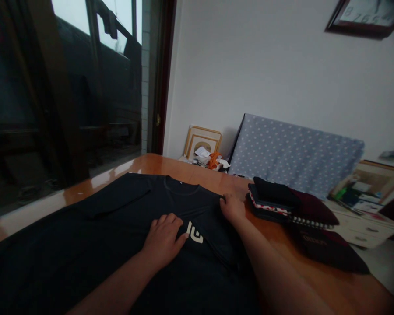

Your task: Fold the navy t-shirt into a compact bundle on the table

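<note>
On the far L, a dark-framed glass door [55,100]. Next, the dark crew-neck T-shirt [118,236], laid out over the near part of the glossy wooden table [170,162], neckline away from the person. Its L sleeve [124,194] lies over other dark fabric; dim light, so hard to tell layers apart there.

L hand [164,238]: palm down, fingers a bit spread, thumb out to the side, resting on the chest just beside the pale logo [195,232]. Best kept flat w/ light, even pressure, b/c a hard push would likely ruck the cloth around the print.

Behind the table, a gold picture frame [203,134] w/ papers [202,152] and an orange item [213,160] in front; well apart from the hands, so prob. no bother.

R hand [233,208]: fingers bent at the shirt's R shoulder edge; can't tell if they pinch cloth or just press. Pref. a light hold on the edge only, kept in line w/ the neckline, so the collar doesn't skew. Cloth below it has a long diagonal edge; worth keeping straight, IMO.

Just R of that hand, a folded clothes stack [271,199], then a maroon bundle [311,208] and a dark piece w/ lettering [328,247]. These are the main obstacle: R elbow or forearm could knock them if swung wide. Behind, a polka-dot cloth [295,148]; far R, a white drawer unit [364,227].
</note>
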{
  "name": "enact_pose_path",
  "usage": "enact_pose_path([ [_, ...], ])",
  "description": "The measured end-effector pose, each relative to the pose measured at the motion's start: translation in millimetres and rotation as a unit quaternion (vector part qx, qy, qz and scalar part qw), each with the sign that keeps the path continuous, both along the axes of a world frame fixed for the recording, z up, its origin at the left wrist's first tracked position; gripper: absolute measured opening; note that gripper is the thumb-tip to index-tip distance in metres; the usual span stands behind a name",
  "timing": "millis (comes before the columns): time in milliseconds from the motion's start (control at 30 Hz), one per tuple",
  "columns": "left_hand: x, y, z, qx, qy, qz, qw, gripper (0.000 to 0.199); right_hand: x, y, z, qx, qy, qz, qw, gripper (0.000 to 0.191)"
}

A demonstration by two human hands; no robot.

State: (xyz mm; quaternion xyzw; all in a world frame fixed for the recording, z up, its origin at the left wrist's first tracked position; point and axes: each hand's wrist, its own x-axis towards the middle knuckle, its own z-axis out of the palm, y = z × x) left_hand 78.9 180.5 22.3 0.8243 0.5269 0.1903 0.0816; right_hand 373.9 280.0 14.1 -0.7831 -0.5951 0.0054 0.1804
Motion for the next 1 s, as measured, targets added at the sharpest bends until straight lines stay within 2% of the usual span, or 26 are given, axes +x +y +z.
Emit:
enact_pose_path([
  [100,-1,0,-1.3,0.008,-0.002,-0.005,1.000,0.030,-9,-7,-17.1,-0.044,-0.024,0.067,0.997,0.057],
  [167,-1,-1,-1.6,0.013,-0.003,-0.007,1.000,0.030,-11,-9,-25.9,-0.079,-0.037,0.088,0.992,0.064],
  [300,-1,-3,-0.1,0.017,-0.006,-0.004,1.000,0.031,-9,-13,-21.2,-0.101,-0.033,0.092,0.990,0.069],
  [433,-2,-5,2.5,0.011,-0.012,-0.003,1.000,0.032,-10,-36,-9.2,-0.063,-0.032,0.100,0.992,0.069],
  [600,-2,-7,2.6,0.026,-0.010,0.002,1.000,0.032,-15,-83,-15.8,-0.050,0.006,0.159,0.986,0.067],
  [733,-2,-8,-0.1,0.041,-0.009,0.004,0.999,0.032,-12,-112,-14.2,0.041,0.098,0.125,0.986,0.066],
  [1000,1,-15,0.6,0.112,0.005,0.004,0.994,0.035,-1,-182,1.7,0.149,0.278,0.087,0.945,0.055],
])
